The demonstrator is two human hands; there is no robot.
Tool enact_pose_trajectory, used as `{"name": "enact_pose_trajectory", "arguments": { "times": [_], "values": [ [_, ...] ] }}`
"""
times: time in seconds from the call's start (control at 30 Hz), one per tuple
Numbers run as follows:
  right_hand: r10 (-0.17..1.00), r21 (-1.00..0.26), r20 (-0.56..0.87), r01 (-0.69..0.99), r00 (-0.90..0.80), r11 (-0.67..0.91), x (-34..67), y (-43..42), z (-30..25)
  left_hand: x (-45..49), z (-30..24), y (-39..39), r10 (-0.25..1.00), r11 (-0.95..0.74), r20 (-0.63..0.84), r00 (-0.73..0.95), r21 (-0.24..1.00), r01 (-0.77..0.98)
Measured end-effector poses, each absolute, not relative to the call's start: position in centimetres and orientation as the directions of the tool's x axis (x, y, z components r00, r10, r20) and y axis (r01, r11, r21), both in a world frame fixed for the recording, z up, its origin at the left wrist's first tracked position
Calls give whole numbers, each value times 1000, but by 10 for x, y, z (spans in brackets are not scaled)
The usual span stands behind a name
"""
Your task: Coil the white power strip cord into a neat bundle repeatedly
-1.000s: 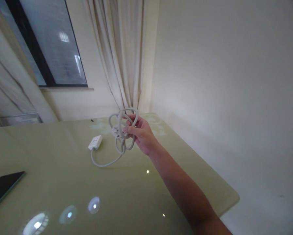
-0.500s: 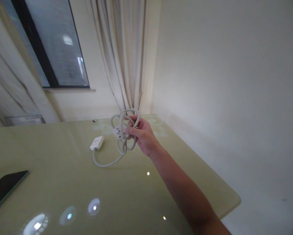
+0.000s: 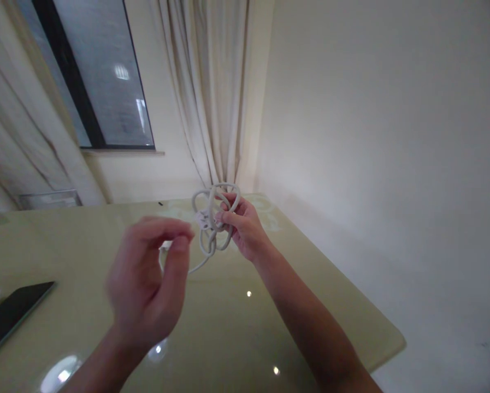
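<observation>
My right hand [image 3: 247, 226] grips a loosely coiled white extension cord [image 3: 212, 240] above the table, thumb and fingers pinching its loops. A white plug [image 3: 204, 219] shows among the loops. From the coil one length of cord runs down to the left, toward a white socket block [image 3: 166, 245] that is mostly hidden behind my left hand. My left hand [image 3: 150, 278] is slightly blurred and closer to the camera, left of the coil and apart from it. Its fingers curl toward the thumb in a pinch, with nothing visible in them.
The glossy pale green table [image 3: 228, 327] reflects ceiling lights. A dark flat tablet-like object [image 3: 17, 311] lies at its left side. A small black item [image 3: 160, 203] sits near the far edge. Behind are curtains [image 3: 212, 98] and a window [image 3: 105, 76]; a bare wall [image 3: 371, 164] borders the right side.
My left hand has come into view from below, covering much of the socket block. My right hand still holds the coiled cord in nearly the same place. The view has shifted slightly.
</observation>
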State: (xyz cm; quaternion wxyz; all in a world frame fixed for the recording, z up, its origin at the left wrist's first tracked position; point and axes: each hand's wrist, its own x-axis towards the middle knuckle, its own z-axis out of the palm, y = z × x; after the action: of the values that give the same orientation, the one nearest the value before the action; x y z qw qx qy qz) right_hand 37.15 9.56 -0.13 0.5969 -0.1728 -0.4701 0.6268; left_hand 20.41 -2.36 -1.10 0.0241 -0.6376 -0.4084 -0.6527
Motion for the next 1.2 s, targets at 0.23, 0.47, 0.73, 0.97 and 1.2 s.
{"name": "enact_pose_trajectory", "arguments": {
  "times": [0.23, 0.47, 0.73, 0.97, 1.2],
  "values": [
    [931, -766, 328, -622, -157, 165, 375, 96, 4, 218, -15, 33, 843, -395, 527, 112, 465, 792],
    [945, -739, 305, -656, -121, 155, 377, 97, 6, 226, -37, 32, 715, -330, 662, 224, 38, 943],
    [961, -712, 258, -692, -103, 117, 380, 102, 5, 222, -40, 36, 725, -355, 653, 218, 83, 931],
    [959, -714, 264, -689, -102, 123, 381, 103, 3, 224, -33, 35, 806, -332, 555, 204, 138, 933],
    [959, -727, 262, -676, -111, 121, 382, 103, 4, 226, -29, 34, 841, -317, 499, 208, 143, 938]
  ]
}}
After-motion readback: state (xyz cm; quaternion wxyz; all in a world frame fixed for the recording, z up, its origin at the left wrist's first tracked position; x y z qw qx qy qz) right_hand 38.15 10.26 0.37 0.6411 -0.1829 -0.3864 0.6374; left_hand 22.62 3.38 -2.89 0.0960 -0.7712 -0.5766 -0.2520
